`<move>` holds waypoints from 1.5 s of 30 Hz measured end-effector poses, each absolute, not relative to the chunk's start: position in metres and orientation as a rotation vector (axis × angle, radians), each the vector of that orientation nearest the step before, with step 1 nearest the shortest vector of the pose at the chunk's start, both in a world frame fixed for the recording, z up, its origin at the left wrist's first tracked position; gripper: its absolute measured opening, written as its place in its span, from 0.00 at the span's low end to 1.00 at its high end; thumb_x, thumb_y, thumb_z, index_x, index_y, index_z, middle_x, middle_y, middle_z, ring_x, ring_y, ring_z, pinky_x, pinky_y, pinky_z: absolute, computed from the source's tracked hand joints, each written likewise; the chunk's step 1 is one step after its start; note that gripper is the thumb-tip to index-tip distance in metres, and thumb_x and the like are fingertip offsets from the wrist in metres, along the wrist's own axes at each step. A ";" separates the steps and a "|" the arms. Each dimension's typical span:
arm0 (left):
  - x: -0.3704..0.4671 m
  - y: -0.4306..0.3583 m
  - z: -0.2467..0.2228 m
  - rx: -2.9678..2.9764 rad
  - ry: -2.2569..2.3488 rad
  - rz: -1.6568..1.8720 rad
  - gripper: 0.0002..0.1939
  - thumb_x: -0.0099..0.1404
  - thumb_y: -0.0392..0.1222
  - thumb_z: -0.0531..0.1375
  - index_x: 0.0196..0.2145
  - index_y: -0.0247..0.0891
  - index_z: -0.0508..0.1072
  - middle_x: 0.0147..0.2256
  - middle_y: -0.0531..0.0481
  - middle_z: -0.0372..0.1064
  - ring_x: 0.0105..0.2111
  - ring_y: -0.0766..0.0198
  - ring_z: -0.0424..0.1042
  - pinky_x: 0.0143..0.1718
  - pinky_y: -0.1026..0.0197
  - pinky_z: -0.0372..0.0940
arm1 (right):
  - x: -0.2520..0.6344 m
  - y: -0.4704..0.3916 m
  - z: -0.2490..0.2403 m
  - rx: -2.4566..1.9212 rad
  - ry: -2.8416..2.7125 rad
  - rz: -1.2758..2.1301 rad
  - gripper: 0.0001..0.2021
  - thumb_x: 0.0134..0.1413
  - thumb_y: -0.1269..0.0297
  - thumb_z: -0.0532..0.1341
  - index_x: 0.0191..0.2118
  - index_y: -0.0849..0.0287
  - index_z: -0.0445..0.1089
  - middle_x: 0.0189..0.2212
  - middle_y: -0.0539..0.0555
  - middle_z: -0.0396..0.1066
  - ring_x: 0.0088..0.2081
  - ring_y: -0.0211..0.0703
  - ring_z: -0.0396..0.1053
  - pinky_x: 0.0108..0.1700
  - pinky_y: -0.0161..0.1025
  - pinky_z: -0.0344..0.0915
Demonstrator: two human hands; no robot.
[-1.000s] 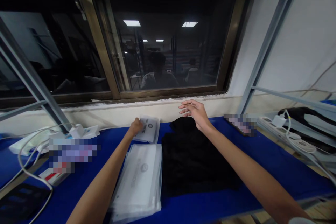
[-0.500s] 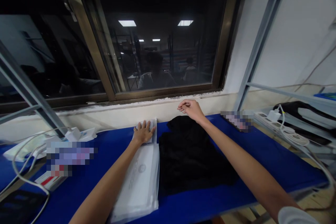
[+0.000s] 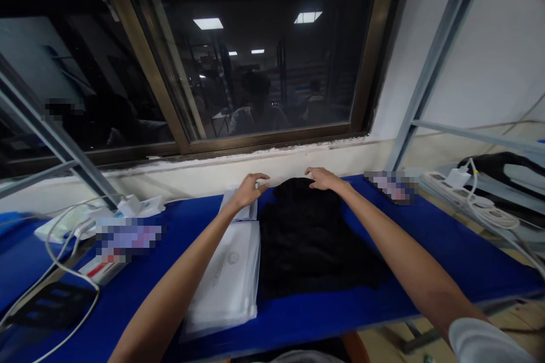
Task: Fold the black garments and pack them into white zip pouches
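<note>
A black folded garment (image 3: 304, 244) lies on the blue table (image 3: 315, 315) in front of me. My left hand (image 3: 252, 189) hovers near its far left corner, thumb and fingers apart and holding nothing. At the far right corner is my right hand (image 3: 322, 178), its fingers curved and apart; whether the fingertips touch the cloth I cannot tell. Frosted white zip bags (image 3: 225, 278) with faint printing lie flat to the left of the garment. Behind them a smaller clear packet (image 3: 244, 214) sits partly under my left wrist.
White chargers and cables (image 3: 130, 206) lie on the left, beside a blurred-out item (image 3: 128, 238) and a black slotted object (image 3: 53, 303). On the right are a phone-like object (image 3: 392, 187) and a power strip (image 3: 470, 198). Grey metal posts (image 3: 438, 62) flank the table; a window (image 3: 272, 68) is behind.
My left hand has lifted off the small packet and moved right toward the garment's far edge. My right hand has opened and lowered slightly toward the far right corner. The view has shifted slightly.
</note>
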State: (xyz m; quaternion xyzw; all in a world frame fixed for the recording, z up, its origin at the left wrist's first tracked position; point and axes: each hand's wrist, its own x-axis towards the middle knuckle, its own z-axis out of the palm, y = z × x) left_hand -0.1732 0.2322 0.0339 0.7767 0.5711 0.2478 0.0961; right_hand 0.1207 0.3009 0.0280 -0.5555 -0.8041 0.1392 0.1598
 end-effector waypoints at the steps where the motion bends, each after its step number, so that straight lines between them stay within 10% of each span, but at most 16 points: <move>1: -0.162 0.237 0.032 2.314 1.627 0.735 0.20 0.69 0.47 0.58 0.56 0.39 0.74 0.58 0.43 0.71 0.59 0.53 0.68 0.60 0.54 0.64 | 0.122 0.302 0.028 -1.586 -2.304 0.401 0.21 0.44 0.74 0.67 0.48 0.58 0.76 0.45 0.60 0.76 0.51 0.52 0.72 0.48 0.39 0.66; 11: -0.107 0.275 0.021 2.385 1.457 0.849 0.18 0.58 0.36 0.69 0.47 0.34 0.78 0.54 0.37 0.74 0.67 0.47 0.57 0.67 0.48 0.56 | 0.139 0.298 0.059 -1.220 -2.359 0.603 0.08 0.53 0.66 0.62 0.39 0.61 0.72 0.32 0.52 0.76 0.36 0.41 0.73 0.39 0.34 0.65; 20: -0.112 0.245 0.044 2.483 1.425 0.880 0.15 0.66 0.45 0.65 0.49 0.40 0.80 0.53 0.45 0.76 0.56 0.51 0.73 0.61 0.55 0.64 | 0.158 0.288 0.079 -1.138 -2.367 0.668 0.09 0.54 0.60 0.61 0.39 0.59 0.68 0.24 0.47 0.71 0.27 0.38 0.66 0.31 0.33 0.60; 28: -0.108 0.228 0.050 2.552 1.560 0.920 0.15 0.69 0.36 0.59 0.50 0.38 0.81 0.64 0.41 0.64 0.62 0.43 0.66 0.63 0.42 0.59 | 0.137 0.288 0.067 -1.364 -2.233 0.324 0.05 0.57 0.69 0.61 0.40 0.55 0.71 0.34 0.53 0.78 0.38 0.46 0.72 0.41 0.37 0.61; 37: -0.097 0.210 0.058 2.425 1.356 0.998 0.11 0.71 0.44 0.56 0.44 0.39 0.77 0.41 0.49 0.79 0.42 0.57 0.77 0.47 0.58 0.68 | 0.148 0.290 0.068 -1.317 -2.243 0.416 0.13 0.61 0.63 0.61 0.50 0.56 0.74 0.47 0.57 0.78 0.48 0.47 0.74 0.51 0.40 0.66; 45: -0.096 0.193 0.072 2.251 1.148 0.913 0.12 0.68 0.47 0.59 0.39 0.35 0.74 0.37 0.46 0.79 0.40 0.58 0.77 0.43 0.60 0.68 | 0.168 0.267 0.100 -1.084 -2.605 1.116 0.33 0.45 0.47 0.73 0.56 0.58 0.75 0.42 0.57 0.81 0.45 0.50 0.77 0.45 0.37 0.70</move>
